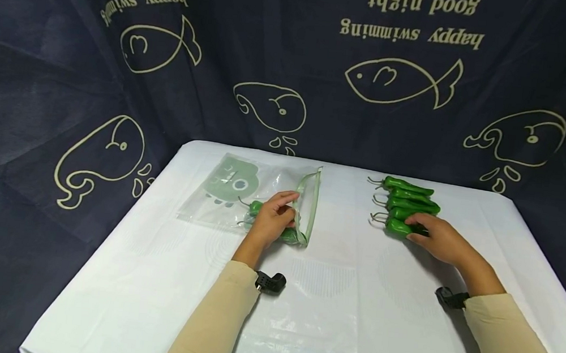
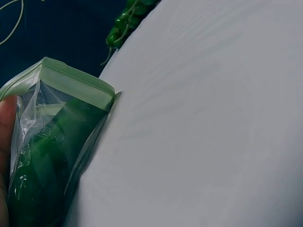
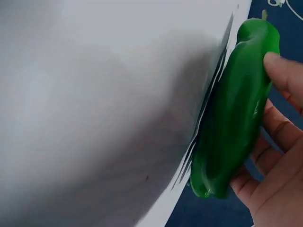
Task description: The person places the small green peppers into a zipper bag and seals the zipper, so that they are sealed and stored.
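A clear zip bag [image 1: 197,207] with a green rim and a printed cartoon figure lies flat on the left, its mouth facing right and gaping. My left hand [image 1: 271,218] holds the bag by its mouth, thumb and fingers bent at the rim. Inside are green peppers [image 1: 255,208], partly hidden by that hand; the left wrist view shows the bag's green zip strip [image 2: 78,90] standing apart. At the right, my right hand [image 1: 439,238] grips the nearest green pepper [image 1: 397,228] of a row, thumb and fingers along its sides [image 3: 236,109].
Several more green peppers [image 1: 409,195] lie side by side beyond the gripped one, stems pointing left. White cloth covers the table [image 1: 320,316]. A dark blue curtain [image 1: 326,50] with fish and whale drawings hangs behind. Each wrist wears a black camera [image 1: 270,283].
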Demonstrator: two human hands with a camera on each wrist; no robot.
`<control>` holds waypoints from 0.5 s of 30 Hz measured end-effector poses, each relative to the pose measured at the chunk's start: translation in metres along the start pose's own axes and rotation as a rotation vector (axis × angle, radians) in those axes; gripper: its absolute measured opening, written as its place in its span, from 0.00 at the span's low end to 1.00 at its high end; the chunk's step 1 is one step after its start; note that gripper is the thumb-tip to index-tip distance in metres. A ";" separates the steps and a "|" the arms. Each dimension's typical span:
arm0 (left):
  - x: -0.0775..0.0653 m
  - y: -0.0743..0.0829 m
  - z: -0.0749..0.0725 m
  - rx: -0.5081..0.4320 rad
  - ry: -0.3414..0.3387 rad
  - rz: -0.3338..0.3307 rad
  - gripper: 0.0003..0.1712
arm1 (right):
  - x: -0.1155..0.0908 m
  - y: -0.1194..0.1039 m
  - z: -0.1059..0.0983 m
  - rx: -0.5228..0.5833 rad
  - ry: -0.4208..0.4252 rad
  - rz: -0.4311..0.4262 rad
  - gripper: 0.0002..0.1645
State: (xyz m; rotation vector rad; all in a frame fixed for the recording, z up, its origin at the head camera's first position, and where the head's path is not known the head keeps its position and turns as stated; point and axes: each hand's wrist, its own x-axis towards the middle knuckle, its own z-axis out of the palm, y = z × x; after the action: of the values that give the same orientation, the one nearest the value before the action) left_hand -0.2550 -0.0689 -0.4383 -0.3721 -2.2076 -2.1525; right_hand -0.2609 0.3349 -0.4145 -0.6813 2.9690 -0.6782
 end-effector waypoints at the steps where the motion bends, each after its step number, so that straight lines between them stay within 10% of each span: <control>1: 0.001 -0.004 0.000 -0.001 0.007 0.005 0.25 | 0.001 -0.001 0.000 0.005 0.004 -0.005 0.18; 15: 0.002 -0.004 -0.001 -0.004 0.002 0.004 0.25 | 0.011 -0.023 0.003 0.012 0.020 -0.093 0.19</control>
State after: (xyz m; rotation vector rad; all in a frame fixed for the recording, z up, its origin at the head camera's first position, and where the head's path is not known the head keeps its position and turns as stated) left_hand -0.2578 -0.0700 -0.4423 -0.3740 -2.2007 -2.1546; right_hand -0.2612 0.3107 -0.4068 -0.8215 2.9640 -0.7116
